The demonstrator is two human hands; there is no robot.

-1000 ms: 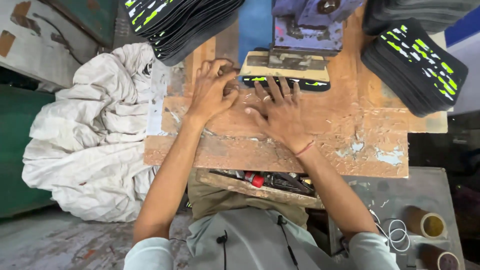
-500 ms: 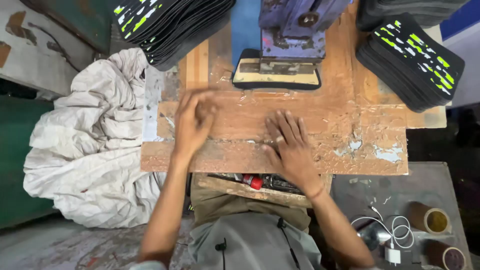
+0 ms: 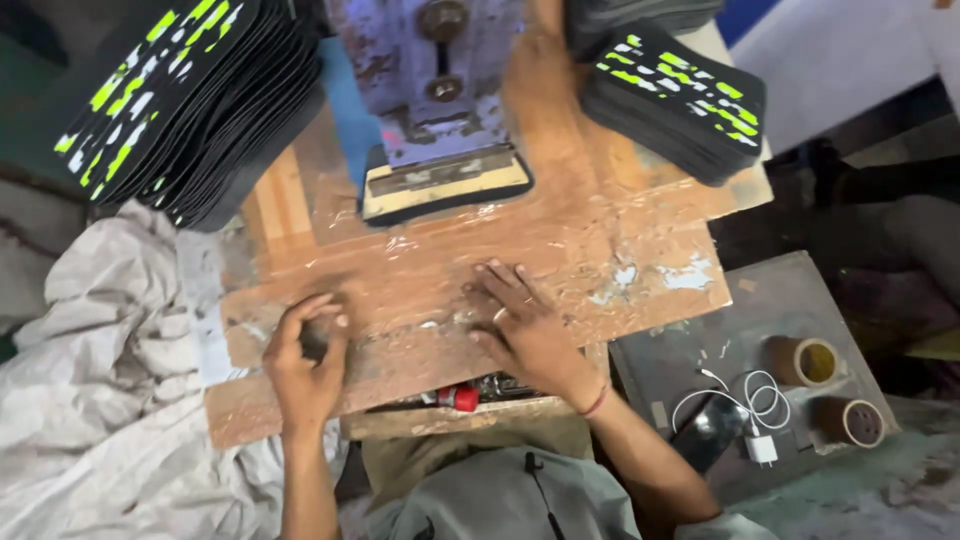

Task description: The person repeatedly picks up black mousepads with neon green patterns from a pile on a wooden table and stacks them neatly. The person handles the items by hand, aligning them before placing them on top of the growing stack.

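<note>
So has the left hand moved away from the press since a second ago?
Yes. The left hand was up at the base of the blue press with the black piece; it has drawn back toward the person, to the near part of the wooden board.
</note>
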